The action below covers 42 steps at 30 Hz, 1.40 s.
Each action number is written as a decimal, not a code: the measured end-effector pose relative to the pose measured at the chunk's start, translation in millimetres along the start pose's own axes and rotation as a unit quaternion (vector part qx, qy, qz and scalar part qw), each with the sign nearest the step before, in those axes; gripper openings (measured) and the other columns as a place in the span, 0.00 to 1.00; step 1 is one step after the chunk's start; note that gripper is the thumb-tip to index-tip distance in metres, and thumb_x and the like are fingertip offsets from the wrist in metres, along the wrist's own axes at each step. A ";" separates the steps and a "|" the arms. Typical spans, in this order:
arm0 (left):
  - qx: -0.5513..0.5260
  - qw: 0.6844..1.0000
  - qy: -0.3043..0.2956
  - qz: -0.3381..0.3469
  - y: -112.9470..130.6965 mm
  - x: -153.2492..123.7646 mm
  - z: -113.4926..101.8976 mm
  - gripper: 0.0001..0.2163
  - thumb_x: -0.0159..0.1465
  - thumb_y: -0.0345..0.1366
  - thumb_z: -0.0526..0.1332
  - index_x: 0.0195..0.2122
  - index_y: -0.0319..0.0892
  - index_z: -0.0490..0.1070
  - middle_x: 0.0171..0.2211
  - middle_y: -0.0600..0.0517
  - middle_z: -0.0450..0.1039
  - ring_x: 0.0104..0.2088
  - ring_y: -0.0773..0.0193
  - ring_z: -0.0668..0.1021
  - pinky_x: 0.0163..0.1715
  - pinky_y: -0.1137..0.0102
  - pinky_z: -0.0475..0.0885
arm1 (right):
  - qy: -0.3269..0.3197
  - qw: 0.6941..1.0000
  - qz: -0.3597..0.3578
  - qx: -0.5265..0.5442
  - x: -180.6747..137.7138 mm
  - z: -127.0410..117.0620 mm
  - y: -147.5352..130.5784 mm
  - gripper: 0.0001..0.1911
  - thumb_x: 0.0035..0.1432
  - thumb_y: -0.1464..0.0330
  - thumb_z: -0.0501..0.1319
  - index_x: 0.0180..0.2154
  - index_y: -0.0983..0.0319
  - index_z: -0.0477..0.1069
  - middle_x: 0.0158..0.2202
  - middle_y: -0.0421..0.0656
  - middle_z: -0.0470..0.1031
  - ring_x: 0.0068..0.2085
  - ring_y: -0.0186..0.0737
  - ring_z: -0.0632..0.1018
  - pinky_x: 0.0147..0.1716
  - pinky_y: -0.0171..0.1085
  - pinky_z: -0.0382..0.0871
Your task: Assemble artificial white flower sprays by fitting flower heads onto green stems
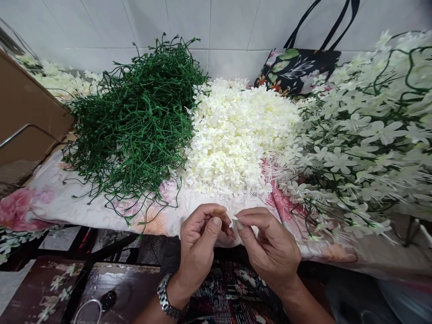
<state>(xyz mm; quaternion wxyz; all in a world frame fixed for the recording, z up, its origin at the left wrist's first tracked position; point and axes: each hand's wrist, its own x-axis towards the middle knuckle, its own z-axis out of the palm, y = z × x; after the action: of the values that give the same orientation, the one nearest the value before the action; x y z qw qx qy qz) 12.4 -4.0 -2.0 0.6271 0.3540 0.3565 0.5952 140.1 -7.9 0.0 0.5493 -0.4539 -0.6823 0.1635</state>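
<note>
My left hand point(200, 238), with a metal watch point(165, 292) on the wrist, is closed in a pinch, thumb against the forefinger. Facing it, my right hand point(272, 245) pinches a small white flower part point(235, 218) between thumb and forefinger. The fingertips of both hands nearly meet around this piece. Whatever lies between my left fingers is too small or hidden to make out. Just beyond the hands is a heap of loose white artificial flowers point(229, 144). A pile of green plastic stems point(135, 117) lies to its left.
Assembled white flower sprays point(364, 148) are heaped at the right. A floral cloth point(81, 207) covers the table. At the left stands a cardboard box point(30, 112). A black floral bag point(297, 69) leans on the tiled wall point(229, 27). Dark stools point(124, 288) are below.
</note>
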 end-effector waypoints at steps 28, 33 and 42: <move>0.227 0.972 -0.054 -0.005 20.5 0.8 3.1 0.03 0.57 0.29 0.58 0.26 0.40 0.68 0.20 0.56 0.65 0.19 0.71 0.67 0.20 0.76 0.64 | -0.116 0.985 -0.099 -0.082 9.2 -15.3 2.2 0.09 0.57 0.76 0.58 0.39 0.61 0.70 0.35 0.45 0.72 0.35 0.37 0.76 0.33 0.35 0.74; 0.535 0.814 0.031 0.223 30.1 1.5 -24.9 0.06 0.61 0.26 0.54 0.34 0.41 0.70 0.28 0.50 0.73 0.30 0.63 0.74 0.32 0.69 0.68 | -0.111 0.986 -0.083 -0.092 7.0 -16.1 5.3 0.06 0.57 0.77 0.57 0.36 0.62 0.69 0.31 0.43 0.72 0.32 0.35 0.75 0.31 0.33 0.72; 0.824 0.500 0.120 0.239 33.7 16.2 -49.8 0.08 0.59 0.27 0.55 0.24 0.41 0.69 0.24 0.47 0.69 0.28 0.56 0.70 0.29 0.63 0.63 | -0.098 0.986 -0.088 -0.100 6.4 -10.5 13.1 0.06 0.57 0.76 0.58 0.35 0.61 0.69 0.29 0.42 0.73 0.30 0.35 0.75 0.30 0.33 0.71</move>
<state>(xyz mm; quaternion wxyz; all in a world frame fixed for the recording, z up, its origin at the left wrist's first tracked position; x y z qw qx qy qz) -46.9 14.5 2.2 -0.1631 0.7077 0.6588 0.1964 155.3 1.3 -2.0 0.4440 -0.4263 -0.7831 0.0888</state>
